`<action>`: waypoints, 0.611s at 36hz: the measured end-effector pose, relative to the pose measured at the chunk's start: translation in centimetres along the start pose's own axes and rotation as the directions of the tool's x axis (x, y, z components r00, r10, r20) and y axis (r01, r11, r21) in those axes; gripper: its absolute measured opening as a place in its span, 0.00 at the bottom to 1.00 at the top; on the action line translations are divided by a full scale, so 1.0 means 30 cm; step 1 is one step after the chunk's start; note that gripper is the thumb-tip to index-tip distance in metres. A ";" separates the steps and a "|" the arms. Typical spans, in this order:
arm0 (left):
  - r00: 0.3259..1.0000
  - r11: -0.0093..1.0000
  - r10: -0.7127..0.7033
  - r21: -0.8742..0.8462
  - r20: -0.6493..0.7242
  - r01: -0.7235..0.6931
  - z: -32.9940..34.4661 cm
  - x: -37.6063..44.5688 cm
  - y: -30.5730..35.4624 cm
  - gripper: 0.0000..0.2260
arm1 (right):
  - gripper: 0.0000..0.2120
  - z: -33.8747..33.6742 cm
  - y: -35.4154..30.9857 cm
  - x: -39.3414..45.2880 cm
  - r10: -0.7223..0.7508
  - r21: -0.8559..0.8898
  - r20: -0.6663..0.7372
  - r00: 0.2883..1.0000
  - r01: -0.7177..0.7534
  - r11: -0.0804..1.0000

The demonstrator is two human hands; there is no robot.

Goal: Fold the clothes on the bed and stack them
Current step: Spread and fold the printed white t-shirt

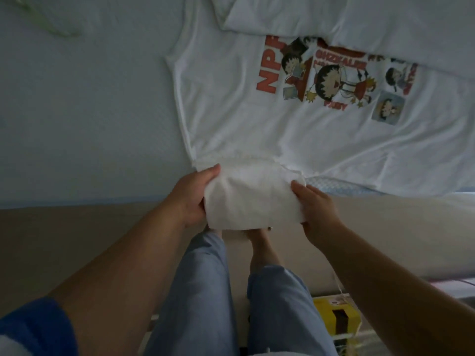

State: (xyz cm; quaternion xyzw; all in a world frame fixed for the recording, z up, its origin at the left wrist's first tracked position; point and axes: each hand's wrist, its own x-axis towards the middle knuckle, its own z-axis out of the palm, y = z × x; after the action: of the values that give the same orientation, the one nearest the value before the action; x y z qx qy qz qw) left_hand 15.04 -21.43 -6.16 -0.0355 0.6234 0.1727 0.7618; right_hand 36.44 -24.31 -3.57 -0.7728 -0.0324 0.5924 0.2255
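Observation:
A white T-shirt (231, 104) with a cartoon print and orange letters lies flat on the pale bed (77, 111), its print facing up. One sleeve (249, 199) hangs over the bed's near edge. My left hand (192, 199) grips the sleeve's left side, thumb on top. My right hand (316, 209) pinches its right side. Both hands hold the sleeve lifted just off the edge of the bed.
More white fabric (359, 19) lies at the back right, overlapping the shirt's top. A pale green strap (51, 24) lies at the back left. Below the bed edge are my legs in blue trousers (205, 291) and a yellow box (336, 317) on the floor.

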 end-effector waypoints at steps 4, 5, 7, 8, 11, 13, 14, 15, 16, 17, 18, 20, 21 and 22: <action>0.993 0.992 0.121 -0.047 0.003 -0.120 0.080 -0.002 0.164 0.13 | 0.10 -0.009 -0.161 0.000 -0.051 0.097 -0.038 0.998 0.055 0.994; 0.988 0.986 0.154 -0.058 0.004 -0.153 0.107 0.002 0.212 0.13 | 0.09 -0.006 -0.205 0.007 -0.065 0.122 -0.042 0.997 0.069 0.990; 0.979 0.978 0.204 -0.043 -0.001 -0.204 0.162 0.023 0.306 0.14 | 0.06 0.010 -0.298 0.031 -0.078 0.172 -0.059 0.995 0.087 0.981; 0.975 0.975 0.221 -0.021 -0.006 -0.221 0.192 0.039 0.351 0.14 | 0.04 0.020 -0.342 0.050 -0.076 0.191 -0.075 0.994 0.089 0.977; 0.965 0.964 0.262 0.049 -0.036 -0.260 0.282 0.091 0.470 0.15 | 0.07 0.046 -0.473 0.132 -0.076 0.242 -0.101 0.992 0.098 0.965; 0.953 0.951 0.302 0.081 -0.031 -0.299 0.343 0.123 0.537 0.08 | 0.07 0.061 -0.557 0.191 -0.093 0.279 -0.090 0.992 0.115 0.953; 0.949 0.946 0.315 0.081 -0.020 -0.313 0.371 0.139 0.568 0.08 | 0.07 0.067 -0.596 0.222 -0.103 0.296 -0.079 0.991 0.122 0.947; 0.946 0.944 0.323 0.071 -0.011 -0.322 0.399 0.152 0.599 0.09 | 0.07 0.074 -0.632 0.249 -0.112 0.312 -0.064 0.992 0.126 0.942; 0.942 0.940 0.336 0.072 -0.013 -0.334 0.421 0.164 0.630 0.09 | 0.07 0.082 -0.669 0.276 -0.120 0.321 -0.045 0.992 0.129 0.938; 0.940 0.937 0.342 0.077 -0.018 -0.340 0.442 0.177 0.660 0.09 | 0.06 0.089 -0.703 0.298 -0.129 0.322 -0.031 0.991 0.133 0.938; 0.939 0.937 0.343 0.085 -0.026 -0.340 0.460 0.189 0.688 0.09 | 0.05 0.094 -0.734 0.319 -0.139 0.314 -0.025 0.990 0.140 0.939; 0.936 0.934 0.351 0.090 -0.043 -0.346 0.489 0.212 0.733 0.09 | 0.04 0.104 -0.785 0.357 -0.160 0.286 -0.018 0.987 0.158 0.945; 0.932 0.931 0.358 0.094 -0.052 -0.353 0.502 0.222 0.751 0.09 | 0.04 0.110 -0.806 0.374 -0.168 0.271 -0.012 0.986 0.165 0.948; 0.930 0.929 0.363 0.102 -0.063 -0.356 0.512 0.233 0.766 0.09 | 0.04 0.115 -0.824 0.389 -0.176 0.262 -0.004 0.984 0.171 0.950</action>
State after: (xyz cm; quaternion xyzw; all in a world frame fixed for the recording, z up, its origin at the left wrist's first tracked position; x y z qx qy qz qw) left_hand 23.51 5.78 -5.81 0.1062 0.6565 0.2802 0.6923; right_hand 42.05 2.62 -5.22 -0.7246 -0.0240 0.5768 0.3764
